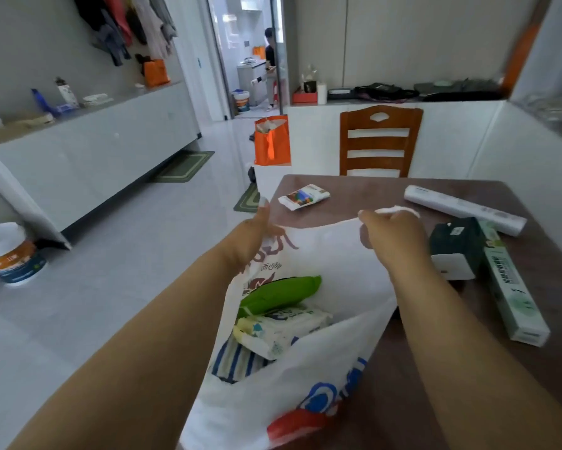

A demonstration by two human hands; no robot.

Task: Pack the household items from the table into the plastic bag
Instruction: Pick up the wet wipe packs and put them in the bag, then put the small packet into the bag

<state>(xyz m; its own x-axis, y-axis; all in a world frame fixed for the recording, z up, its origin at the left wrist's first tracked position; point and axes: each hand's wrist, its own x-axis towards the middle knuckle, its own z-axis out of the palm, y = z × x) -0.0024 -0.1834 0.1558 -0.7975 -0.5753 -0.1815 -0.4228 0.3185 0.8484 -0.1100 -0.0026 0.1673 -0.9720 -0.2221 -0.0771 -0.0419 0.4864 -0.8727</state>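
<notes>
Bag: white plastic bag (335, 254) w/ red + blue print, at near-left edge of dark tabletop (468, 368), mouth held wide open, far rim stretched between both hands.
L hand: left hand (252, 237) at bag's far-left rim, thumb up; fingers hidden behind the plastic, grip can't tell.
R hand: right hand (395, 237) at far-right rim, fingers (369, 217) curled, pinching bunched bag handle (396, 210).
In bag: green soft pack (279, 293) on top, leaning on far wall; white wipes pack (281, 329) just under it, touching; blue-striped cloth (232, 363) lowest, partly hidden by near wall.
Left on tabletop: small printed white packet (304, 196) at far-left, well apart from bag; long white roll (464, 209) lying diag. at far-right; dark green box (458, 246) w/ white end, just beside R hand; long pale green carton (510, 290) w/ barcode, touching box's right side, running toward near edge.
Beyond: wooden chair (380, 141) at tabletop's far side; orange tote (271, 141) on floor near it.
</notes>
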